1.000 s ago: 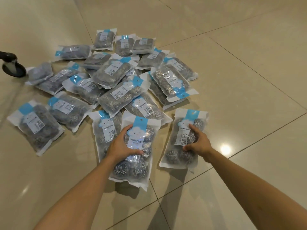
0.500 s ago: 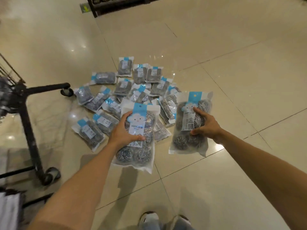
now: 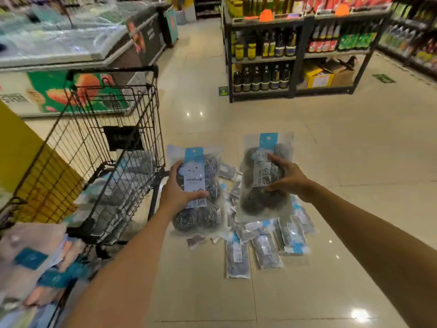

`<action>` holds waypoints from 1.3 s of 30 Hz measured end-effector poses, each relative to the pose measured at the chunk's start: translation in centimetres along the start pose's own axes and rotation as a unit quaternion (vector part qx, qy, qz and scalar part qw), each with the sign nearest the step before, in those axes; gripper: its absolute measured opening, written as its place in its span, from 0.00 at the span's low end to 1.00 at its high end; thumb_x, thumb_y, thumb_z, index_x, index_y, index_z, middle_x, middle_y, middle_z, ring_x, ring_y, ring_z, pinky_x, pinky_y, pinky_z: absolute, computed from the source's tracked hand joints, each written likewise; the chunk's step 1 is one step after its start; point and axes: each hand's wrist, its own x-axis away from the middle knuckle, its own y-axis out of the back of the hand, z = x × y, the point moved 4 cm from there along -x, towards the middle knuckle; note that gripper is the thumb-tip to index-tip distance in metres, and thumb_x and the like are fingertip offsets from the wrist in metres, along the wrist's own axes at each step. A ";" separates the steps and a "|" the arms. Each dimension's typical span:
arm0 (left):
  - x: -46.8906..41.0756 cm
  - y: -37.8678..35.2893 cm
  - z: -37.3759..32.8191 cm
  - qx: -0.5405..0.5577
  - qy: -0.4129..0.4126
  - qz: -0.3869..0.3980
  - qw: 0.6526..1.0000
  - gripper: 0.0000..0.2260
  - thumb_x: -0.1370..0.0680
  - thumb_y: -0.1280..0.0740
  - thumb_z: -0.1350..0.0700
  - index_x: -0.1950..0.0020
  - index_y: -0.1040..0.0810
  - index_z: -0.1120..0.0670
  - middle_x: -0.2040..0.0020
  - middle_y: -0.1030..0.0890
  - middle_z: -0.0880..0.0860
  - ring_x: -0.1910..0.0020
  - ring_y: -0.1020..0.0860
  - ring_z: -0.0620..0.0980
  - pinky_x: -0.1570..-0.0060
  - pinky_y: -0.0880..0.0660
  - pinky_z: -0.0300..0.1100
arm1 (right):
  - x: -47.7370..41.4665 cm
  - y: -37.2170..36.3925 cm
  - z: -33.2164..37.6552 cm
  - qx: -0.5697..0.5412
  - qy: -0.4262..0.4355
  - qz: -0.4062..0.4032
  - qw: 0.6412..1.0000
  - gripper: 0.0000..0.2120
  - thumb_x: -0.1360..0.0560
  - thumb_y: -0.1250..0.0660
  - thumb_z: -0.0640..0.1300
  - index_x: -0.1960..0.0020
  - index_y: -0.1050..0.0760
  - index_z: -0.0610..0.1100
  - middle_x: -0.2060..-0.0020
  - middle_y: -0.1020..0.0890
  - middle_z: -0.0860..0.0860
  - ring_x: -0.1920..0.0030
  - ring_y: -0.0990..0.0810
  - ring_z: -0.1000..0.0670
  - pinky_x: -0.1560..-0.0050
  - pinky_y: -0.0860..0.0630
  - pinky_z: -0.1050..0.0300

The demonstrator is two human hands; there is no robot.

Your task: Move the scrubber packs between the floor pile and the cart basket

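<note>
Left pack (image 3: 196, 192) of steel scourers sits at centre frame, held upright in the air above the floor (image 3: 354, 162). The left hand (image 3: 176, 190) grips it from its left edge, thumb curled across the white label, the other fingers hidden behind the bag. Right pack (image 3: 264, 176), same product, is just right of it and slightly higher in frame, not touching it. The right hand (image 3: 289, 177) holds this one from its right edge, thumb and fingers curled onto the front, pinching it near the label.

Below and between both packs, in the lower centre, a pile (image 3: 267, 242) of like packs lies on the tiles, partly hidden by the two held ones.

Lower left of frame: blurred packaged goods (image 3: 30, 263), contents not legible.

Left of centre, beside the left hand, stands a black wire trolley (image 3: 99, 143) with packs visible in its basket.

Upper left: a chest freezer (image 3: 71, 55) with a glass lid and a printed front panel.

Upper right: a dark shelf unit (image 3: 295, 55) carrying rows of bottles, with cartons (image 3: 324, 76) on its lowest tier.
</note>
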 end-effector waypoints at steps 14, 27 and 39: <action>-6.6 19.5 3.1 0.000 0.041 -0.221 0.974 0.52 0.48 0.19 0.50 0.28 0.40 0.43 0.31 0.30 0.54 0.38 0.27 0.53 0.41 0.25 0.56 | -18.2 -15.7 16.1 0.126 0.102 0.147 0.976 0.45 0.37 0.26 0.28 0.27 0.38 0.51 0.32 0.34 0.46 0.34 0.32 0.43 0.32 0.33 0.50; -9.8 29.0 6.9 0.046 0.095 -0.439 0.892 0.47 0.42 0.18 0.56 0.28 0.39 0.48 0.41 0.29 0.48 0.42 0.29 0.48 0.42 0.27 0.47 | -31.3 -28.2 25.0 0.217 0.209 0.306 0.903 0.45 0.37 0.26 0.30 0.26 0.40 0.53 0.33 0.35 0.49 0.33 0.34 0.46 0.32 0.34 0.47; -24.7 34.3 20.5 0.082 0.176 -0.466 0.863 0.49 0.42 0.18 0.56 0.28 0.40 0.47 0.42 0.28 0.48 0.44 0.28 0.47 0.45 0.24 0.47 | -50.5 -43.0 25.2 0.233 0.173 0.336 0.896 0.44 0.36 0.28 0.29 0.27 0.40 0.53 0.32 0.34 0.46 0.33 0.32 0.43 0.35 0.33 0.46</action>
